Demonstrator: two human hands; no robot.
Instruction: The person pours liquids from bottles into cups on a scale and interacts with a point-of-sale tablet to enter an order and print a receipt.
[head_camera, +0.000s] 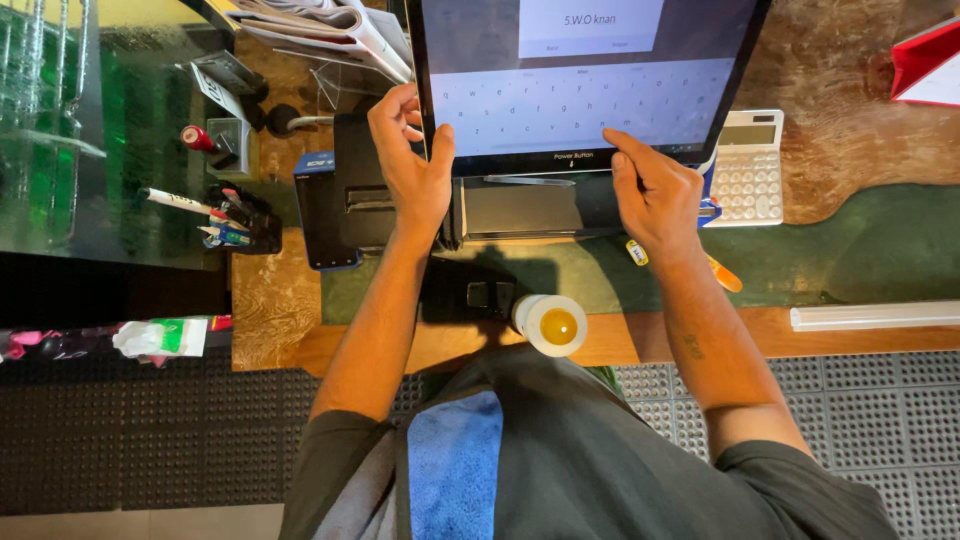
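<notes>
The left hand (412, 170) grips the touchscreen's (585, 75) left edge, fingers clamped; the right hand (655, 195), fingers loosely apart, points at its on-screen keyboard.

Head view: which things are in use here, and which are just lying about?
In use:
touchscreen, gripped by left hand, tapped by right hand

Lying about:
calculator
roll of tape
pen holder
papers

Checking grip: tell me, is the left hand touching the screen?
Touching. The head view shows the left hand gripping the screen's left edge, thumb on its front.
</notes>
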